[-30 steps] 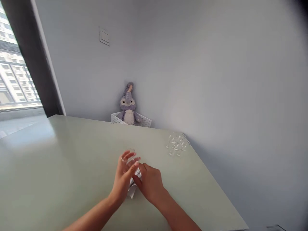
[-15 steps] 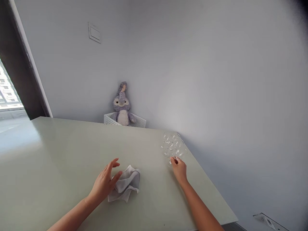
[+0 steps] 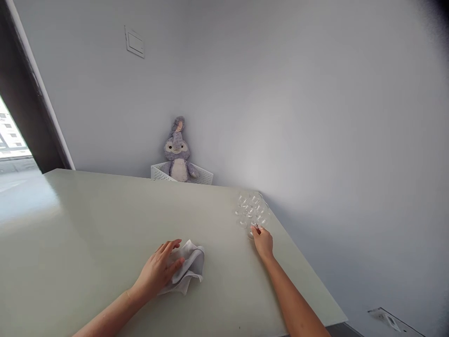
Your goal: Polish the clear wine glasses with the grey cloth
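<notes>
My left hand (image 3: 157, 270) is over the left side of a crumpled white cloth (image 3: 192, 267) on the table. Its fingers are apart, with the thumb lying across the cloth; whether it presses on the fabric I cannot tell. Farther right, my right hand (image 3: 263, 242) pinches a small clear stemmed glass (image 3: 250, 233) by its stem. The glass's round foot shows low beside the fingertips, and the hand covers part of the rest. Just beyond it stand several more clear stemmed glasses (image 3: 247, 208), packed close together at the table's right edge.
The pale table (image 3: 105, 224) runs up to a grey wall. Behind its far edge, a plush toy (image 3: 177, 159) sits in a white perforated basket (image 3: 203, 176). A wall switch (image 3: 135, 43) is at upper left, a socket plate (image 3: 387, 321) at lower right.
My left hand has shifted right, farther over the cloth. My right hand has moved slightly away from me with the glass, closer to the group of glasses.
</notes>
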Action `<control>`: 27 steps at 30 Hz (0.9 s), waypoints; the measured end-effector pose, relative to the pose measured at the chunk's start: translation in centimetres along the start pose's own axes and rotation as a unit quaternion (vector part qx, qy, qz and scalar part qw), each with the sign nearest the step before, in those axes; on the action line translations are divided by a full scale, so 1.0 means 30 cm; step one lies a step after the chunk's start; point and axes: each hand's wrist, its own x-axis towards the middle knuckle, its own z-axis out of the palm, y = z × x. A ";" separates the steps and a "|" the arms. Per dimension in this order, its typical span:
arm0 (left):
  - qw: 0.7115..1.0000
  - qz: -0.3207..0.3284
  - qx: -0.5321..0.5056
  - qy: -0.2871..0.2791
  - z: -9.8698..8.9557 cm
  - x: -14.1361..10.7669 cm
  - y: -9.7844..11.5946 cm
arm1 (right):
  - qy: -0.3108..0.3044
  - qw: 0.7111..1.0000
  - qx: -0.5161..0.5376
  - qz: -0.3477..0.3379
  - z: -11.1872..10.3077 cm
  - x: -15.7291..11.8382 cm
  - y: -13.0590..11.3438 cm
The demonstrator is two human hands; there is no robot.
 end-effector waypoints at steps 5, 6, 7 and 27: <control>0.999 0.034 0.023 -0.012 -0.033 -0.001 0.031 | -0.012 1.000 -0.010 0.002 -0.013 -0.006 -0.006; 0.998 0.049 0.026 -0.017 -0.045 -0.002 0.038 | -0.008 1.000 -0.011 0.007 -0.020 -0.016 -0.003; 0.997 0.065 0.027 -0.023 -0.056 -0.004 0.043 | -0.001 1.000 -0.011 0.015 -0.028 -0.031 0.000; 0.980 0.114 0.055 -0.153 -0.136 0.012 -0.013 | -0.195 0.862 0.020 -0.467 0.056 -0.611 -0.523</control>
